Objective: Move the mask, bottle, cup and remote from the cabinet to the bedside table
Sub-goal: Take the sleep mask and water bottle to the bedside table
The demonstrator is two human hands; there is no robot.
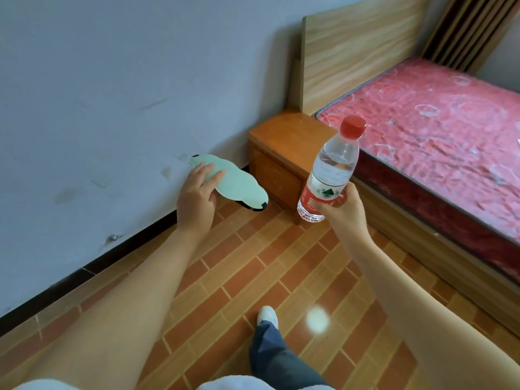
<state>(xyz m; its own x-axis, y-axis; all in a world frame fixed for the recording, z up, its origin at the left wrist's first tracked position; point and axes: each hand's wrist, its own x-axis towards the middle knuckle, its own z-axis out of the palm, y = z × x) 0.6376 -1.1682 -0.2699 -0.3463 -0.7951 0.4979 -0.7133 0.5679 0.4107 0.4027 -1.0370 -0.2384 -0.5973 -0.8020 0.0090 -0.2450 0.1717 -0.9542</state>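
Note:
My left hand (197,197) grips a pale green sleep mask (239,184) with a black strap, held out in the air in front of the wall. My right hand (342,211) is closed around the lower part of a clear water bottle (330,170) with a red cap and a red label, held upright and slightly tilted. The orange wooden bedside table (284,136) stands ahead, between the wall and the bed, and its top is bare. The cup, the remote and the cabinet are out of view.
A bed with a red patterned mattress (439,136) and a light wooden headboard (357,49) fills the right side. The floor is brown brick-pattern tile (253,271). My foot in a white shoe (267,316) steps forward. A grey wall runs along the left.

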